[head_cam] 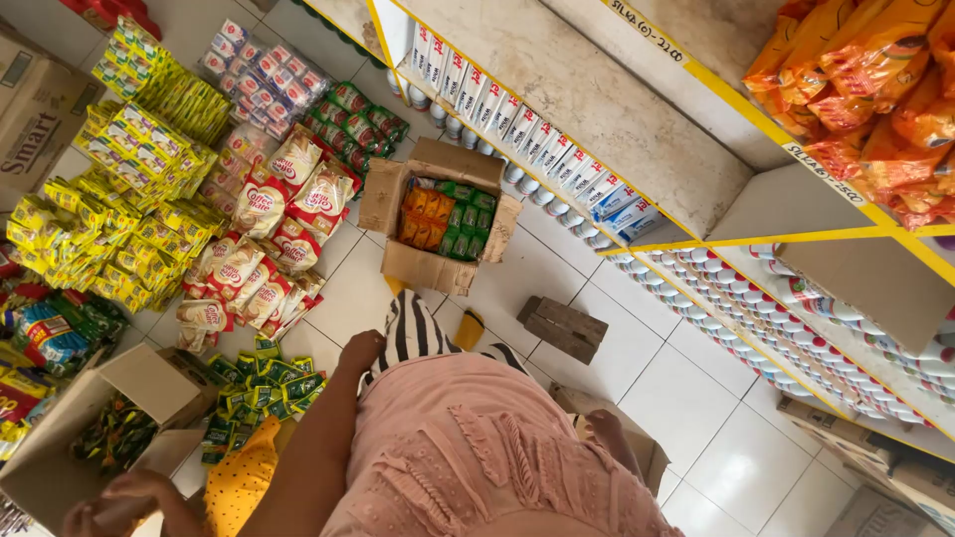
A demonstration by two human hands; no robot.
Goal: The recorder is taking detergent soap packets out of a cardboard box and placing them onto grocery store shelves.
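At the lower left of the frame the left hand (pixel 117 500) hangs low, its fingers (pixel 90 514) curled loosely downward with nothing visibly in them, though blur makes it hard to be sure. It hovers just over the near edge of an open cardboard box (pixel 149 383) that holds a heap of dark green sachets (pixel 111 436); the sachets lie a little above and left of the fingertips, not touching them. More green packets (pixel 267 383) are scattered on the white tiled floor (pixel 696 398) just right of that box. The right hand (pixel 361 348) sits near the middle of the frame, closed into a loose fist against a striped cloth (pixel 413 333), holding nothing that shows. Above it, centre frame, a second open box (pixel 443 214) contains orange and green packets.
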